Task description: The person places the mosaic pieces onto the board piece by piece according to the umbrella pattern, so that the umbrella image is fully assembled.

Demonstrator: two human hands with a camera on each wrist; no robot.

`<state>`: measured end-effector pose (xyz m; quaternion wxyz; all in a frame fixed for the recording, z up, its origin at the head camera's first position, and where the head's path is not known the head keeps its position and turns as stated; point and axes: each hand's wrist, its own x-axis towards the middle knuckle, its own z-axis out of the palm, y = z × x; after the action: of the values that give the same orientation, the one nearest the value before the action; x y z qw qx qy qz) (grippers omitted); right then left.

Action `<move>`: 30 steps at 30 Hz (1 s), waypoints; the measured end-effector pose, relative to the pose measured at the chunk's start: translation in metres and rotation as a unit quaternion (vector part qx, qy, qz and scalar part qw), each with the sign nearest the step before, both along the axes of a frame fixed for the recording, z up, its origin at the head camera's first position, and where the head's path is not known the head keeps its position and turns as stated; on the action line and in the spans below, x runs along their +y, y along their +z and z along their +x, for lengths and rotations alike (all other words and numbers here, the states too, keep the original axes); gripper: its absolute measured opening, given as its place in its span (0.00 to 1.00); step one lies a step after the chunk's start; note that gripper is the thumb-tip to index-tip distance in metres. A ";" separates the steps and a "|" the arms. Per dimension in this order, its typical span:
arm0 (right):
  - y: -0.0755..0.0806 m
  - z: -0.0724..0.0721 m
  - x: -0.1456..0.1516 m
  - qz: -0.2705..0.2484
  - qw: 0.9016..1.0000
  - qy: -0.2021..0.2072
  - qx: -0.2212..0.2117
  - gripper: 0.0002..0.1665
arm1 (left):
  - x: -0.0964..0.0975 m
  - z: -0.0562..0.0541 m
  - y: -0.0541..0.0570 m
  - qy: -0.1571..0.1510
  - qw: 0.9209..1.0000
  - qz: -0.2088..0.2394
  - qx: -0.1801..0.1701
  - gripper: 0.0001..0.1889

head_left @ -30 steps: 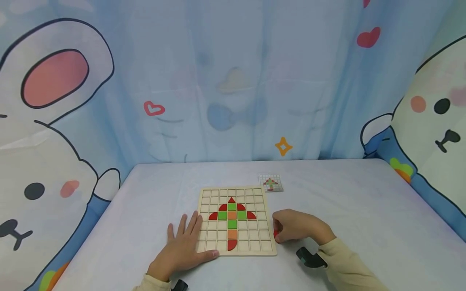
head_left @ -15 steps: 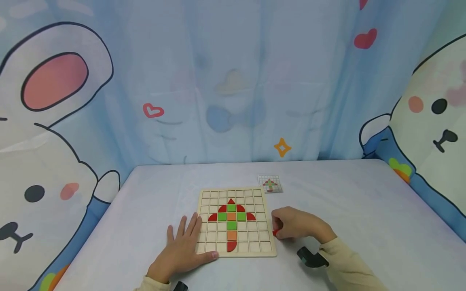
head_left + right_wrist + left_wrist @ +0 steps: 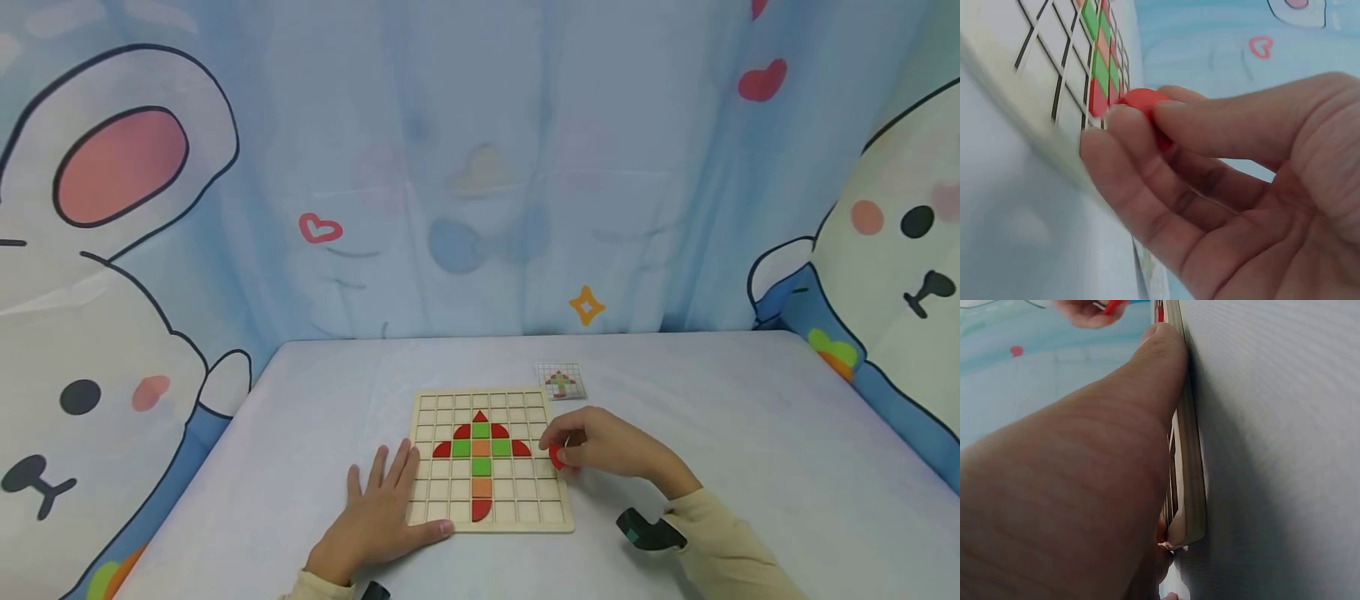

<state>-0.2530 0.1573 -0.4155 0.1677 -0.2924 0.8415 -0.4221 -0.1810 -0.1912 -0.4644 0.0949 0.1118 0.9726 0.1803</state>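
A wooden grid board (image 3: 525,492) lies on the table, with red, green and orange tiles set in a tree-like or arrow-like figure around the green tile (image 3: 481,467). My left hand (image 3: 375,512) rests at the board's left side, fingers spread and straight, thumb along the front edge. My right hand (image 3: 607,446) pinches a red tile (image 3: 1145,100) with a curved edge between thumb and fingertips. It is over the board's right edge, and the fingers partly cover the tile. In the left wrist view the thumb (image 3: 1163,353) lies against the board's edge.
Behind the board's far right corner lies a small pattern card (image 3: 561,382) showing a similar figure. A white cloth covers the table (image 3: 712,400). A blue curtain (image 3: 480,167) with cartoon prints hangs behind it. Dark camera mounts sit at both wrists.
My right hand has risen and moved from beside the board to over its right edge, carrying the red tile. The left hand keeps its place.
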 end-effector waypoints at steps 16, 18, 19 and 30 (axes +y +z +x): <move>0.007 0.001 -0.067 -0.051 0.995 0.054 0.069 0.09 | -0.003 -0.001 -0.002 -0.006 1.000 0.019 0.002 0.67; 0.009 0.003 -0.077 -0.052 0.993 0.067 0.083 0.09 | -0.003 -0.001 -0.003 -0.006 1.000 0.023 0.006 0.67; 0.009 0.005 -0.082 -0.050 0.992 0.071 0.088 0.09 | -0.003 -0.001 -0.003 -0.007 1.000 0.025 0.009 0.67; -0.001 0.022 -0.119 0.015 0.989 0.094 0.113 0.10 | -0.001 0.000 -0.001 -0.007 1.000 -0.005 0.008 0.65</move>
<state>-0.2312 0.0378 -0.4167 0.1147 -0.4135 0.8303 -0.3557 -0.1814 -0.1924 -0.4657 0.0894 0.1196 0.9733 0.1741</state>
